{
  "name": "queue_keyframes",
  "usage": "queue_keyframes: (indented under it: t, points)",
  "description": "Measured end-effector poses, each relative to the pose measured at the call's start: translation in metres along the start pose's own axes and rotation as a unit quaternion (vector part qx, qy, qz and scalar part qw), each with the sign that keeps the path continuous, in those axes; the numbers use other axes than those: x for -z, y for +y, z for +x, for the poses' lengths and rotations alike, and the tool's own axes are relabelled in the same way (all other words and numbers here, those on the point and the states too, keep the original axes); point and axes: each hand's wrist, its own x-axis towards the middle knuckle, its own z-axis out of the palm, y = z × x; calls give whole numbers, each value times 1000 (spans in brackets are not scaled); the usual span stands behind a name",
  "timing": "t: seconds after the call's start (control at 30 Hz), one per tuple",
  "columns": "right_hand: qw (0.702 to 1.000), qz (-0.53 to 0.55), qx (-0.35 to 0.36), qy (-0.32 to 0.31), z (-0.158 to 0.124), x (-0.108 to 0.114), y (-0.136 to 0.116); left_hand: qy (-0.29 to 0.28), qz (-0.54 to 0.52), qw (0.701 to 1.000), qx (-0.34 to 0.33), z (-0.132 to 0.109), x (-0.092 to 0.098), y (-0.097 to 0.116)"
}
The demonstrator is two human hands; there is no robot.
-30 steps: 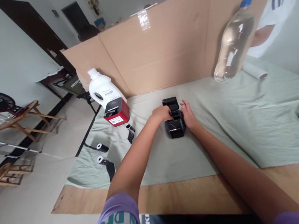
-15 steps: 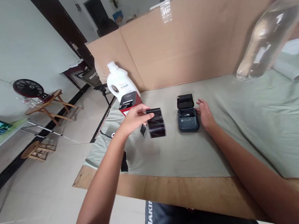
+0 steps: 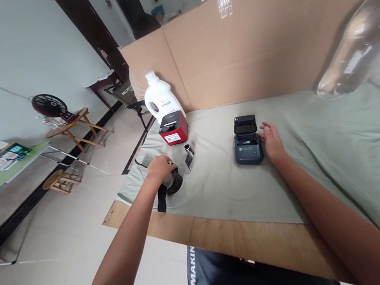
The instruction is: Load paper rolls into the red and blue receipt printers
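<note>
My left hand (image 3: 161, 168) is closed at the left of the cloth-covered table, its fingers on a glossy black strip (image 3: 174, 184) that looks curved and partly hidden by the hand. Just right of it stands a small roll (image 3: 188, 155) with a dark, shiny loose end. A dark blue portable label printer (image 3: 248, 152) sits at the middle with its lid (image 3: 245, 124) raised. Beside the printer's right side is my right hand (image 3: 273, 142), fingers apart, fingertips at or very near the casing.
A red and black box-shaped device (image 3: 173, 128) stands in front of a white jug (image 3: 162, 98). Another black strip (image 3: 161, 199) lies near the wooden front edge (image 3: 204, 226). Cardboard (image 3: 234, 57) walls the back; a large clear bottle (image 3: 359, 46) is at the right.
My left hand has carried the black strip left and down, away from the printer. The roll and the red device now show more fully. My right hand stays beside the printer; the view has shifted slightly.
</note>
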Motion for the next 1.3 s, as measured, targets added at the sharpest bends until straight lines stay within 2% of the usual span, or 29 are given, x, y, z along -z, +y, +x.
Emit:
queue_keyframes:
  t: [0.07, 0.13, 0.2, 0.27, 0.3, 0.37, 0.47, 0.53, 0.6, 0.67, 0.7, 0.73, 0.8, 0.87, 0.93, 1.0, 1.1, 1.2, 1.3]
  points:
    - [1000, 7, -6, 6, 0, 0, -1, 32, -45, 998, -28, -7, 7, -15]
    - [1000, 16, -12, 10, 0, 0, -3, 103, -104, 988, -47, -20, 14, -44]
    - [1000, 22, -16, 13, 0, 0, -4, 165, -146, 975, -2, -38, 12, -78]
    - [999, 25, -17, 16, -1, 0, -5, 118, -185, 975, 32, -56, -3, -106]
    - [999, 26, -18, 17, -1, 0, -6, 89, -222, 971, 23, -63, -14, -114]
    - [999, 27, -22, 17, -2, 0, -7, 47, -317, 947, -15, -71, -38, -120]
    - [999, 30, -24, 19, -3, 0, -8, 55, -420, 905, -31, -67, -64, -111]
    - [999, 33, -21, 23, -3, 0, -8, 93, -439, 893, -16, -60, -64, -104]
    - [999, 36, -21, 27, -2, -1, -7, 161, -425, 890, -12, -56, -50, -95]
    - [999, 39, -23, 29, -1, -1, -6, 233, -400, 885, -44, -58, -23, -81]
    - [998, 40, -23, 30, -1, -1, -6, 254, -400, 877, -80, -60, -8, -69]
    - [998, 42, -23, 33, -1, -1, -6, 248, -411, 868, -126, -61, 7, -52]
    - [998, 44, -22, 37, -1, -2, -6, 186, -455, 841, -225, -62, 34, -9]
    - [998, 51, -27, 40, -1, -3, -7, 107, -457, 824, -316, -57, 49, 45]
    - [996, 65, -36, 40, -1, -3, -8, 31, -403, 827, -391, -45, 50, 101]
    - [995, 81, -46, 43, 0, -3, -9, -41, -335, 829, -447, -26, 39, 149]
    - [992, 99, -53, 51, 1, -2, -9, -115, -287, 831, -461, 6, 14, 197]
    - [992, 108, -50, 51, 1, -1, -9, -207, -323, 813, -438, 28, 3, 212]
    - [992, 108, -42, 51, 0, -2, -8, -292, -419, 767, -388, 32, 7, 205]
